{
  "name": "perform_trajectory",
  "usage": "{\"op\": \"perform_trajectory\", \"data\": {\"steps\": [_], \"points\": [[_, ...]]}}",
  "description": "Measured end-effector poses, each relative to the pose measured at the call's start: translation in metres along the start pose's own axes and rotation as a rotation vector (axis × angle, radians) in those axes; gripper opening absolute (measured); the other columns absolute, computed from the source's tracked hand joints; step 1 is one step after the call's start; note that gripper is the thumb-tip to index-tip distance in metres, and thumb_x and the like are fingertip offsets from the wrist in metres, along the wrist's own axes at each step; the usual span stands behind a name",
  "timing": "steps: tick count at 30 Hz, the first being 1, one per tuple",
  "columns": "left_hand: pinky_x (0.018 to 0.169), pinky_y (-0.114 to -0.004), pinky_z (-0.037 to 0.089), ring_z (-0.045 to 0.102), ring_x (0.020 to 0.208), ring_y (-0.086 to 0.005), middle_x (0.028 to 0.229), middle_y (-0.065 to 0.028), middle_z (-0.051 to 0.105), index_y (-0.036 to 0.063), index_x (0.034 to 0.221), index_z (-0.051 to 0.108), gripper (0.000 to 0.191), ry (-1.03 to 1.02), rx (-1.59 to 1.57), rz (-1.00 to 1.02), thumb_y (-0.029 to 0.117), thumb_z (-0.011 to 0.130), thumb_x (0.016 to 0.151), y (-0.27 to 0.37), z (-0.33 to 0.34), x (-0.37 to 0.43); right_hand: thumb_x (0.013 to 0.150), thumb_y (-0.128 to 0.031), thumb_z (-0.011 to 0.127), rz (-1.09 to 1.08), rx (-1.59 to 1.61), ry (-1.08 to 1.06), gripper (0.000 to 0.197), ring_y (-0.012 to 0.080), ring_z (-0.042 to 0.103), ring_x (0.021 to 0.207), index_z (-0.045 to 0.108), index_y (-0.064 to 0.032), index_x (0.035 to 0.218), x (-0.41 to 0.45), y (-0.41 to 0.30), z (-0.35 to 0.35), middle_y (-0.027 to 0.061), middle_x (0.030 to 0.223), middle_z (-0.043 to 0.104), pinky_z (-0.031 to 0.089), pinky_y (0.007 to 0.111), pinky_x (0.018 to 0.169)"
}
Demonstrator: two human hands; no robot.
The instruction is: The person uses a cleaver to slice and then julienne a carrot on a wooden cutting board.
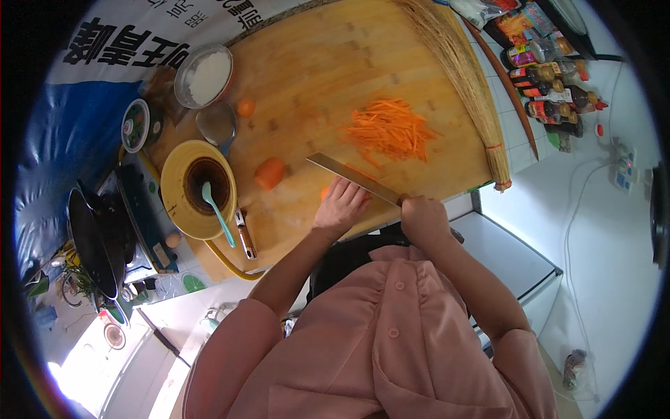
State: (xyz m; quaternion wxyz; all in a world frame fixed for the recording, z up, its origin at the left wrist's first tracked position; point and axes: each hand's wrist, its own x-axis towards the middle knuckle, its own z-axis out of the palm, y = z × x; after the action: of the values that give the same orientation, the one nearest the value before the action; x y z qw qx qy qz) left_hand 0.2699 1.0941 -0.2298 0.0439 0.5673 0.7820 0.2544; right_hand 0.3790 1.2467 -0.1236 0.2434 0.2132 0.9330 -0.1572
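Note:
My right hand (423,217) is closed round the handle of a wide-bladed kitchen knife (356,178). The blade runs up and left across the front of the wooden board (314,68). Fingers of my left hand (340,207) press on a piece of carrot (325,193), close beside the blade; the hand covers most of the piece. Beyond the knife lies a heap of shredded carrot (390,128), with a few loose strips near the blade. Left of my left hand rests a larger carrot piece (270,174), and a smaller one (246,108) is farther back.
At the left are a yellow bowl (170,188) with a light-blue spoon (212,201), a peeler (245,235), a metal ladle (217,125) and a bowl of white powder (209,78). A straw whisk bundle (466,78) lies along the right edge, near several sauce bottles (544,110).

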Motion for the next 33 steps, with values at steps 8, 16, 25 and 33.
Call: {"op": "perform_trajectory", "data": {"steps": [8,16,25,33], "points": [[0.1,-0.042,0.04,0.05,0.112,-0.0269,0.111,-0.0109,0.056,0.004,0.104,0.06,0.034,0.039,0.007,0.026,0.022,0.069,0.076,0.0,0.002,0.002,0.079,-0.014,0.056,0.052,0.114,0.061,0.016,0.0368,0.063,0.069,0.063,-0.0012,0.072,0.026,-0.007,0.027,0.0204,0.074,0.063,0.051,0.046,0.063],[0.103,-0.042,0.038,0.049,0.114,-0.0277,0.116,-0.0119,0.055,0.0027,0.106,0.059,0.036,0.052,0.005,-0.009,0.023,0.067,0.078,0.0,0.003,-0.001,0.084,-0.018,0.055,0.023,0.227,0.123,0.025,0.0397,0.061,0.067,0.061,0.0016,0.07,0.011,0.005,0.011,0.0229,0.071,0.061,0.049,0.048,0.061],[0.097,-0.041,0.042,0.05,0.109,-0.0293,0.108,-0.0111,0.055,0.0028,0.106,0.059,0.036,0.011,0.043,-0.002,0.024,0.067,0.079,0.002,0.003,-0.002,0.075,-0.009,0.057,0.029,0.056,0.013,0.011,0.0336,0.066,0.075,0.067,-0.0038,0.074,0.003,-0.002,0.011,0.0183,0.076,0.065,0.053,0.044,0.066],[0.096,-0.04,0.043,0.049,0.113,-0.0295,0.112,-0.0115,0.055,0.0028,0.108,0.059,0.038,0.042,0.007,-0.003,0.022,0.069,0.077,0.001,-0.001,-0.002,0.079,-0.012,0.057,0.108,0.227,0.085,0.014,0.0372,0.064,0.072,0.066,-0.002,0.077,0.024,-0.003,0.029,0.0202,0.075,0.065,0.051,0.046,0.066]]}}
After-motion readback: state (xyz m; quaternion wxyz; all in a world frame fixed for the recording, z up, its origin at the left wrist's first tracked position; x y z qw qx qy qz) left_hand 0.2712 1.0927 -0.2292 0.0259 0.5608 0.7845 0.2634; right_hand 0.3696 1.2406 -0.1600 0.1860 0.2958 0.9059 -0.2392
